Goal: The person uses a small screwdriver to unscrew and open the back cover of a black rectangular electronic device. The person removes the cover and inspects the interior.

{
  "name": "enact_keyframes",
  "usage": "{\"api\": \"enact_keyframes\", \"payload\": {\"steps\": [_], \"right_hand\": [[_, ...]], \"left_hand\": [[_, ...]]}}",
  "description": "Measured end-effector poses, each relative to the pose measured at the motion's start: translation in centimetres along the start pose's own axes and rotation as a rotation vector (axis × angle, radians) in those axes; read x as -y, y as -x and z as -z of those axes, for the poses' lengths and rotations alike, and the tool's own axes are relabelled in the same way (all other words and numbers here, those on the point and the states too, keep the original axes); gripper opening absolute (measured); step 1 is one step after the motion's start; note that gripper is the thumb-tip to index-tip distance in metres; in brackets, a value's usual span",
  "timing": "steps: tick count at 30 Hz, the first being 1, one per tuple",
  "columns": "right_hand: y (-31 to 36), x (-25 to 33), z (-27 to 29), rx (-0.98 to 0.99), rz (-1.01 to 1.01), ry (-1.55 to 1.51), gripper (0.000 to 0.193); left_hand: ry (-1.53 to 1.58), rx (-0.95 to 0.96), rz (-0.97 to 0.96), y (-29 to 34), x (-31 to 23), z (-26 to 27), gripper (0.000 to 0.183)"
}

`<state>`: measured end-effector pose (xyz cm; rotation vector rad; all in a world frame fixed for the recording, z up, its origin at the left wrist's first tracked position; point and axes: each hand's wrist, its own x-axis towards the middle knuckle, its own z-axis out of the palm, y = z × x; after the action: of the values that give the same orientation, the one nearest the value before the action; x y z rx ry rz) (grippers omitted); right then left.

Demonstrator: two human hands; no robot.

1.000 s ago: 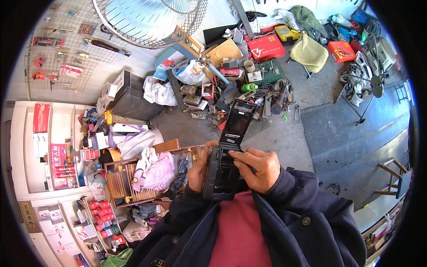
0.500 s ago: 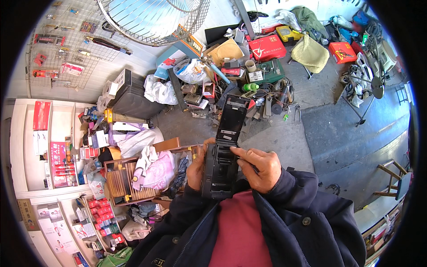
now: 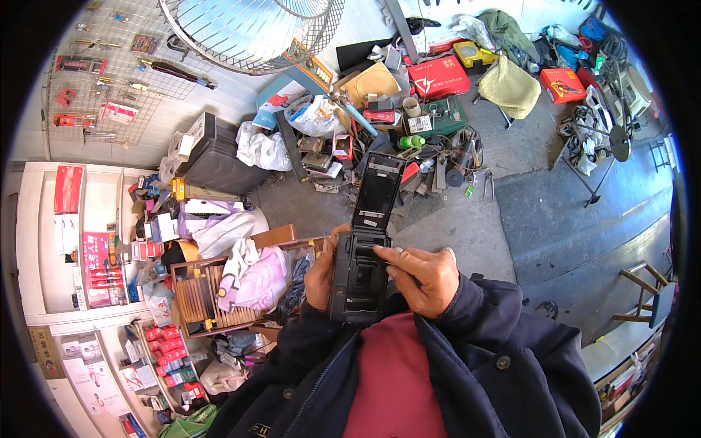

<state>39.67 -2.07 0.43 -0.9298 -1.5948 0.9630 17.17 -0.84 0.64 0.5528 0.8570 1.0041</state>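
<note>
A black film camera [image 3: 359, 281] stands on end in front of my chest, with its hinged back door [image 3: 380, 188] swung out away from me. The open film chamber faces up. My left hand [image 3: 321, 274] is closed around the camera's left side. From the right, my right hand [image 3: 425, 277] reaches in with its index finger stretched out, the tip touching the inside of the chamber near the hinge. Its other fingers are curled, and I see nothing held in them.
A wire-caged fan [image 3: 252, 33] stands at the top. Tools and boxes lie heaped on the floor beyond the camera, near a red box [image 3: 438, 78]. A wooden case with cloths [image 3: 252, 281] sits at left beside white shelves [image 3: 47, 248]. A stool [image 3: 650, 296] stands at right.
My right index fingertip has shifted slightly left, deeper over the film chamber. The camera has moved a little left in my left hand.
</note>
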Motion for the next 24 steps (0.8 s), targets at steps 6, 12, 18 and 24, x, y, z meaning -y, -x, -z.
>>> {"api": "enact_keyframes", "payload": {"steps": [6, 12, 18, 24], "right_hand": [[0.7, -0.8, 0.4, -0.077, -0.494, -0.447, 0.025], [0.9, -1.3, 0.2, -0.027, -0.639, -0.601, 0.022], [1.1, -1.3, 0.5, 0.04, -0.559, -0.482, 0.019], [0.8, -0.5, 1.0, 0.066, -0.423, -0.457, 0.019]], "left_hand": [[-0.055, 0.008, 0.01, 0.0, -0.9, -1.5, 0.066], [0.009, 0.049, -0.013, -0.5, -1.2, -1.7, 0.069], [0.132, 0.162, 0.008, -0.7, -1.5, -1.0, 0.069], [0.274, 0.057, -0.085, -1.0, -0.9, -0.4, 0.075]]}}
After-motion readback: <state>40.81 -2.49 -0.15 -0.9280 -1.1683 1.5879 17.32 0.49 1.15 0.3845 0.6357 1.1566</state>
